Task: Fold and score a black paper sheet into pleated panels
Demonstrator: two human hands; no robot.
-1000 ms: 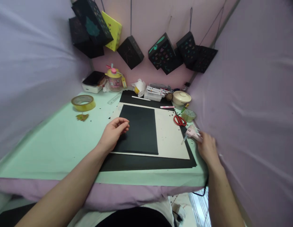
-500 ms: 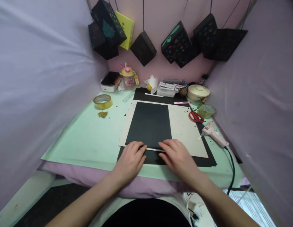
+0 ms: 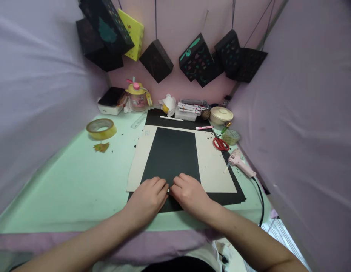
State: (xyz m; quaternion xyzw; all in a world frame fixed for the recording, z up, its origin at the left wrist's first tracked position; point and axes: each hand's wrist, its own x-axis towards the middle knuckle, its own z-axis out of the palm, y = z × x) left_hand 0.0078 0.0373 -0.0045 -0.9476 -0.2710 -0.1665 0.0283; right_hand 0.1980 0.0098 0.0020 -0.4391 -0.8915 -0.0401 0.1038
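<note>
Black paper [image 3: 172, 155] | flat rectangle | hands [image 3: 187, 190] at near edge, apparently pinching

Across the bench [image 3: 65, 196], a large stacked sheet lies in the middle with a board [image 3: 217, 166] on top and a smaller sheet [image 3: 172, 151] on that, a roll of tape [image 3: 101, 129] well to their left with a leaf [image 3: 101, 147] just before it. Behind the board stand a jug [image 3: 137, 97], a tray of pens [image 3: 188, 109] and, farthest right of these, a lidded bowl [image 3: 221, 115] (boxes [image 3: 156, 61] hang above the lot). Scissors [image 3: 220, 144] lie by the board's right edge, behind a glue gun [image 3: 241, 163], while both hands [image 3: 151, 194] meet at the smaller sheet's near edge.
</note>
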